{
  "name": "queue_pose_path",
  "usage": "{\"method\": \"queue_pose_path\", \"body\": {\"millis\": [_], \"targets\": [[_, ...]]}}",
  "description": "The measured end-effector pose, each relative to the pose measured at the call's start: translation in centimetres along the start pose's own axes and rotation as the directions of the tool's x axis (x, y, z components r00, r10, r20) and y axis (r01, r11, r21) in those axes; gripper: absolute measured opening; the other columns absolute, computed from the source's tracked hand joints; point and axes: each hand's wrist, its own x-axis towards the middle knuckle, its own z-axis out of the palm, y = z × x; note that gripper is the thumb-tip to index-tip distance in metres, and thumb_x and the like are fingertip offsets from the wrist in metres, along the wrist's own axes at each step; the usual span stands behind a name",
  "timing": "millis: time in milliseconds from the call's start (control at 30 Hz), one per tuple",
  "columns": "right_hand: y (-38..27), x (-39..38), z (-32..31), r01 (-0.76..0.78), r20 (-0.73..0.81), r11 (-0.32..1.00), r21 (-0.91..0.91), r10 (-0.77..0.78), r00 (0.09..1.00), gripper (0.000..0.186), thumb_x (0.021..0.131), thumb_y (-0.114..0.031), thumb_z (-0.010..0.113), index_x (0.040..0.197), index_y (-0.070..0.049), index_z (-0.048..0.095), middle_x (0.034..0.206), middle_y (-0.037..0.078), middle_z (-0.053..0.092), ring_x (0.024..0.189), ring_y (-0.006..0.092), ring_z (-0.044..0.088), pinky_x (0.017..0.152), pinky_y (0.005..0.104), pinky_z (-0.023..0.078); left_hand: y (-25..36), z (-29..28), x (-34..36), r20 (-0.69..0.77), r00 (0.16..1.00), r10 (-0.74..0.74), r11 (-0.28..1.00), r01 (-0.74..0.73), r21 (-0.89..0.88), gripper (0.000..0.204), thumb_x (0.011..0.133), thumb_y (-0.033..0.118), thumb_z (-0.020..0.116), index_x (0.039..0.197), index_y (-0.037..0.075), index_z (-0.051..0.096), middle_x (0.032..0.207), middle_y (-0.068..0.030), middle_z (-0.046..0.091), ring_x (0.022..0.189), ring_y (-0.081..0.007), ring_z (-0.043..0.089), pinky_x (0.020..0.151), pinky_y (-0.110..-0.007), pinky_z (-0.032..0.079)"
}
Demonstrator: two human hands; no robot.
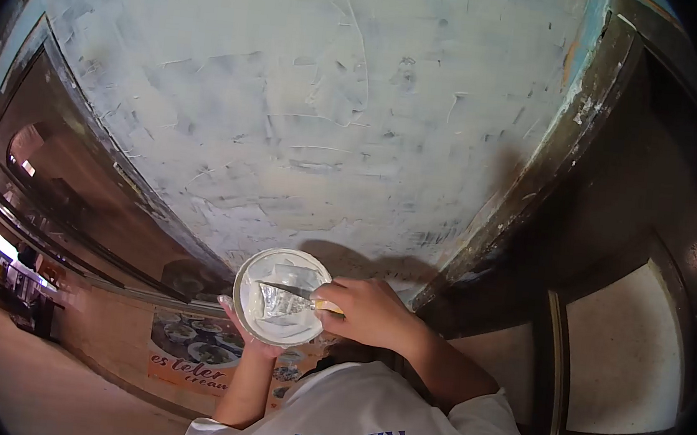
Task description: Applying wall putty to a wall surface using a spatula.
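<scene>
A patched wall, skimmed in uneven white and grey strokes, fills most of the view in front of me, running between a dark window frame on my left and a paint-flecked dark door frame on my right. Below it I hold a round white bowl of pale filler close to my chest, just under the wall's lower stretch, which would keep the mix within a short lift of the surface. My left hand cups the bowl from underneath, its fingers spread apart around the base and one fingertip showing at the near rim, so the bowl sits level and open upward. My right hand comes in from the side, its fingers clamped together on the yellowish handle of a putty knife. The blade lies flat inside the bowl, coated in filler, its edge resting on the mix rather than raised to the wall.
</scene>
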Motion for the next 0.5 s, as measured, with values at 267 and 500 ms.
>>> {"method": "queue_pose_path", "body": {"millis": [267, 500], "targets": [[1.6, 0.3, 3.2, 0.051, -0.192, 0.996, -0.078, -0.065, 0.979, 0.028, 0.084, -0.021, 0.075, 0.111, -0.015, 0.071, 0.091, 0.005, 0.064, 0.074, 0.0259, 0.066, 0.065, 0.0378, 0.054, 1.8, -2.8, 1.4, 0.143, 0.663, -0.734, 0.125, 0.339, -0.932, 0.092, 0.088, 0.082, 0.037, 0.154, 0.017, 0.035, 0.161, -0.0113, 0.031, 0.141, -0.036, 0.038, 0.114, -0.056, 0.035], [1.9, 1.8, 5.5, 0.052, -0.154, 0.995, 0.085, -0.038, 0.987, 0.023, 0.089, -0.019, 0.072, 0.11, -0.011, 0.068, 0.097, 0.009, 0.068, 0.085, 0.0318, 0.067, 0.075, 0.0403, 0.054, -0.9, -6.1, -0.7, -0.024, 0.596, -0.803, 0.291, 0.357, -0.888, 0.09, 0.09, 0.081, 0.034, 0.153, 0.017, 0.037, 0.16, -0.0111, 0.032, 0.141, -0.0354, 0.038, 0.114, -0.054, 0.035]]}}
